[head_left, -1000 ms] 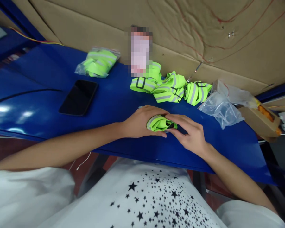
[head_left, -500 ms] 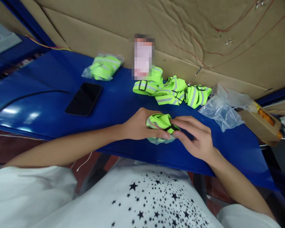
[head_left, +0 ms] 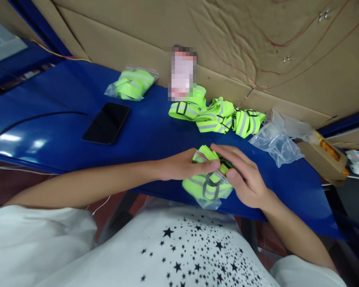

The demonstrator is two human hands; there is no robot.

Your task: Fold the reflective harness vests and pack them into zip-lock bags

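In front of me, close to the table's near edge, a clear zip bag (head_left: 206,203) holds a folded neon-yellow reflective strap (head_left: 194,185) with grey stripes and a black buckle. My left hand (head_left: 182,165) is closed on the bag's upper part, thumb on the near side; its other fingers are hidden behind. At the bag's right side, my right hand (head_left: 248,181) has its thumb and fingers around the strap's upper right part, by a black buckle piece. Some of the strap sticks up at the bag's mouth, between the two hands.
Several loose reflective straps (head_left: 215,115) lie behind my hands against the cardboard wall (head_left: 131,40). Clear plastic bags (head_left: 278,139) and a cardboard box (head_left: 323,159) are on the right. A packed bag (head_left: 133,84) and a black phone (head_left: 107,123) rest on the blue table (head_left: 149,119).
The bag has tipped so that its flat face and the strap inside now show below my left hand. My right hand has shifted slightly, its fingers now reaching over the strap's top.
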